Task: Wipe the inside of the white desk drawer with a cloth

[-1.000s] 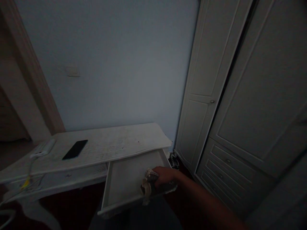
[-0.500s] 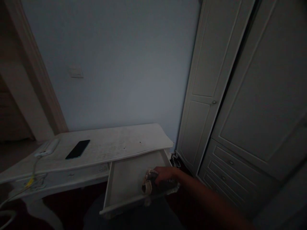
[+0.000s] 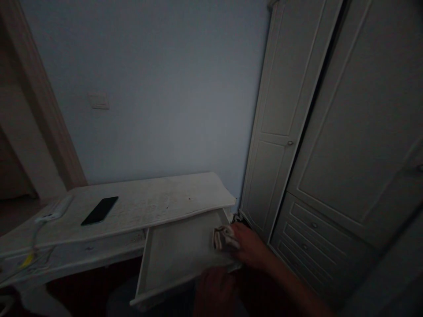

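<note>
A white drawer (image 3: 178, 251) is pulled out of a white desk (image 3: 185, 189). My right hand (image 3: 249, 246) is closed around a bunched, striped cloth (image 3: 224, 237) over the drawer's right side; whether the cloth touches the wood I cannot tell. At the drawer's front edge, my left hand (image 3: 216, 288) appears dark and a little blurred, with its fingers curled over the front panel.
A dark phone (image 3: 100, 210) and a white power strip (image 3: 54, 210) with a cable lie on the desk's left part. Small dark specks mark the desktop. Tall wardrobe doors (image 3: 280, 123) and small wardrobe drawers (image 3: 313, 224) rise on the right. A switch (image 3: 99, 101) is on the wall.
My right hand has moved right with the cloth, toward the drawer's right side. My left hand has come into view at the drawer front. The view has shifted slightly.
</note>
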Demonstrator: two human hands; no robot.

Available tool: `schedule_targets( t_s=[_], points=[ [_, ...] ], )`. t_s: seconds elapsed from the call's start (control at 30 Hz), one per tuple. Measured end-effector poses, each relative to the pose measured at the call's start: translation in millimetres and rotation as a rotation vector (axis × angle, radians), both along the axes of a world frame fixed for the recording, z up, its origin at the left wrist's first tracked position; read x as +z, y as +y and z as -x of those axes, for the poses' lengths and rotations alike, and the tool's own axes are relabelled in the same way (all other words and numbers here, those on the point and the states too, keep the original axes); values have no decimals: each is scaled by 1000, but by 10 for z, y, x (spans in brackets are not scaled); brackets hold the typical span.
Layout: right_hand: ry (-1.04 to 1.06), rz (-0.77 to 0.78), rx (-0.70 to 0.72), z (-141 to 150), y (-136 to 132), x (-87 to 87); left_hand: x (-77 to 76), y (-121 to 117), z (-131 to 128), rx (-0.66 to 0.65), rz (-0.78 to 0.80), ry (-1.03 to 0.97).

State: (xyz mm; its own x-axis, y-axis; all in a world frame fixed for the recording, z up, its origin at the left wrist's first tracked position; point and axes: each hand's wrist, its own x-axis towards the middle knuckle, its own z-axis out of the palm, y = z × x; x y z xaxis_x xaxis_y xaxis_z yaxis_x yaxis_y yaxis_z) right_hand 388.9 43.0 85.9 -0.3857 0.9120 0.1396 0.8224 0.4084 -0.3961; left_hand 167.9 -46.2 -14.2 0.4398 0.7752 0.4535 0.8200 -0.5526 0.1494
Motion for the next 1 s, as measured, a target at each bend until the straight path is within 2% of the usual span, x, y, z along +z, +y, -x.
schedule_targets(
  t_s=[0.07,0.13,0.2,0.27,0.33,0.43,0.5,0.57,0.67,0.8,0.9,1.0],
  points=[
    [196,-39,-149,-236,46,-110,-109,234,42,86,-61,-79],
    [332,18,-205,-362,126,-284,-255,383,91,168,-86,-114],
    [350,98,-190,-359,220,-459,-381,452,125,223,-85,-93],
    [305,113,-202,-259,343,-563,-431,464,142,237,-66,-63],
    [288,75,-283,-118,520,-566,-397,450,155,219,-33,-57],
    [350,34,-402,58,863,-453,-288,431,175,201,8,-67],
    [389,30,-424,104,1053,-380,-256,431,185,209,22,-67],
    [402,37,-409,83,1125,-349,-274,440,185,205,46,-56],
    [412,41,-337,-48,963,-376,-353,459,163,213,67,-51],
    [265,50,-155,-267,492,-455,-410,484,132,220,85,-42],
    [66,34,-158,-324,251,-468,-416,492,157,203,64,-19],
    [-38,5,-150,-236,236,-412,-472,470,211,163,0,-2]
  ],
)
